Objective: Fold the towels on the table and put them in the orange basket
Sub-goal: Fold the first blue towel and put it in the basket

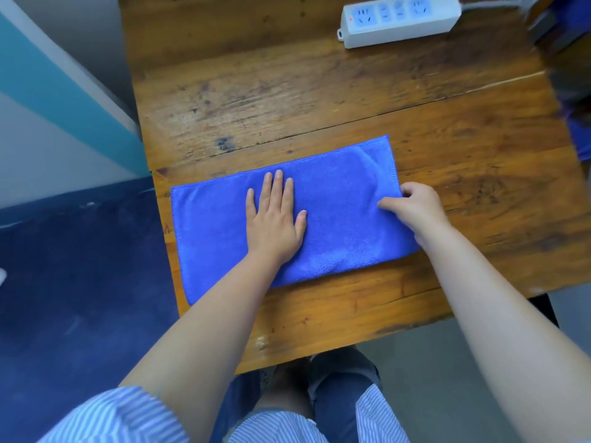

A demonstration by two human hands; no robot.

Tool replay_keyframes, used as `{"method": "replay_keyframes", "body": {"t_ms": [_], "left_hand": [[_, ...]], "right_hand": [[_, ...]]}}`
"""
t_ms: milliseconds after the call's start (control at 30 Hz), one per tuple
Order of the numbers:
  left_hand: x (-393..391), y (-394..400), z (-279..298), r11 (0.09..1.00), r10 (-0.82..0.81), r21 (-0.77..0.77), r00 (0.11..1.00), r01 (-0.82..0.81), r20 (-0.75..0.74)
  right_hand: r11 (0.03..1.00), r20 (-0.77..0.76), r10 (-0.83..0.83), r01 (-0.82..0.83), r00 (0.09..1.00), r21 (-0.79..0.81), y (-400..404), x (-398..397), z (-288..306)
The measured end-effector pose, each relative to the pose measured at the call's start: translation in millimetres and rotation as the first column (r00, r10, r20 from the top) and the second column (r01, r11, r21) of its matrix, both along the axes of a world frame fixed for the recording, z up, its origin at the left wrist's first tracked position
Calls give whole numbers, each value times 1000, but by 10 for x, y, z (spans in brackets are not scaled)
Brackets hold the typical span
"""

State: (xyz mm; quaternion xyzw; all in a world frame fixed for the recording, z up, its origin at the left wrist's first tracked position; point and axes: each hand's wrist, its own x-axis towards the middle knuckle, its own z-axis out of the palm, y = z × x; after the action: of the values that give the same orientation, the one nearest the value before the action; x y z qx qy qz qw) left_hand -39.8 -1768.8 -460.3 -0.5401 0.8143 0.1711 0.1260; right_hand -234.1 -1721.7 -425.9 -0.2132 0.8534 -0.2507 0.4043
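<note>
Your left hand is pressing flat on the towel on the counter — your right hand is pinching its right edge.

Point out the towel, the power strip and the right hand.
towel (217, 238): head view, on the bare blue cloth left of the flat hand.
power strip (399, 22): head view, on the middle of its white top.
right hand (415, 207): head view, on the back of the hand pinching the towel's edge.

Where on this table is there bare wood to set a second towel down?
The widest bare patch of the table lies between the blue towel and the power strip. A narrower strip runs along the near edge. The middle is crowded: left hand flat, right hand pinching the towel's end.
</note>
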Motion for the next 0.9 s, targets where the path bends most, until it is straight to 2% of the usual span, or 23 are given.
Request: {"method": "replay_keyframes", "body": {"t_ms": [67,200,300,433,567,733,833,900], "left_hand": [[-44,-30,-5,1000,18,-6,1000,-18,-2],[-172,-151,-5,998,65,-23,998,-66,-18],[-230,-213,2,996,86,-19,996,-86,-17],[-156,-235,58,998,60,6,995,-59,-83],[127,-166,131,1000,22,-11,994,-23,-107],[722,46,154,982,167,-64,971,-180,-170],[1076,193,137,965,252,-31,952,-261,-176],[1237,287,118,944,308,-39,918,-328,-249]], "right_hand": [[998,-16,50,-51,999,-30,-43,-59,65],[954,-281,274,-298,920,-44,-187,-161,267],[915,-327,365,-401,872,-49,-314,-157,409],[863,-283,446,-492,849,-115,-325,-5,590],[833,-203,462,-501,863,-233,-278,331,696],[763,-112,570,-575,814,-297,-346,1003,684],[730,-57,643,-634,764,-254,-397,1373,574],[719,-54,670,-666,740,-201,-428,1578,486]]}}
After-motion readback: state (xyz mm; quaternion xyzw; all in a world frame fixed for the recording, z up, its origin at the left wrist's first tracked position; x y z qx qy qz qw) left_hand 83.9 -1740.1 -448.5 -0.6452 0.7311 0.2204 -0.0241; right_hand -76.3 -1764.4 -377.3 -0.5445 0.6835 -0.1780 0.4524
